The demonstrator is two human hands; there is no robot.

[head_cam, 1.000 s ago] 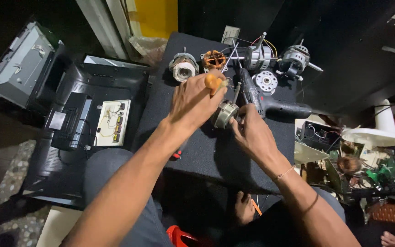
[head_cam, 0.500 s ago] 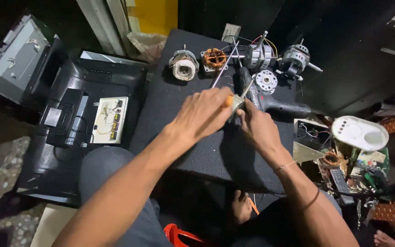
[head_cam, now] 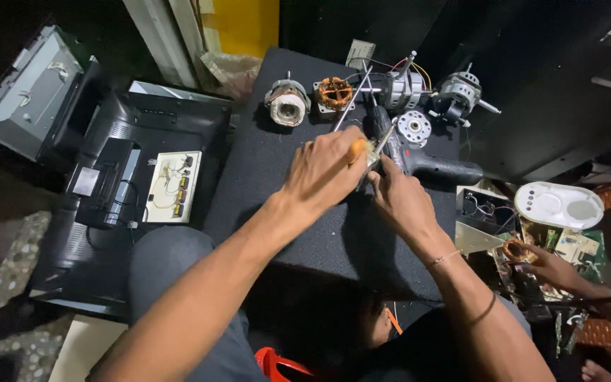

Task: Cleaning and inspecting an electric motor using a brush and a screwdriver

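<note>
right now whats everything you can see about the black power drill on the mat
The black power drill lies on its side on the dark mat, just past both hands. Its body looks like matte black plastic, with the handle stretching right toward the mat's edge and the nose end pointing up toward the motor parts. A small round perforated metal disc sits close by its upper side. The right hand is right beside it and partly covers its near end; whether they touch is unclear.
</note>
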